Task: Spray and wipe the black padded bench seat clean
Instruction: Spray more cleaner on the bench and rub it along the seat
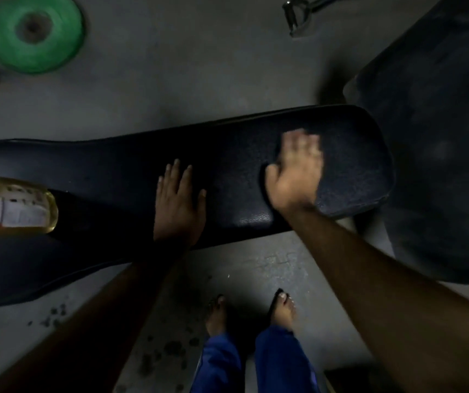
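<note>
The black padded bench seat runs from the left edge to the middle right. My left hand lies flat on it near the front edge, fingers straight and spread. My right hand is blurred and presses on the seat's right end with its fingers stretched out. A dark shape shows around its thumb and fingertips, perhaps a cloth, but I cannot tell. The pad surface beside it looks speckled with droplets. A clear bottle of yellowish liquid with a white label lies on the seat at the far left.
A second dark pad rises at the right, just past the seat's end. A green weight plate lies on the grey floor at top left, a metal handle at top. My feet stand in front of the bench among dark spots.
</note>
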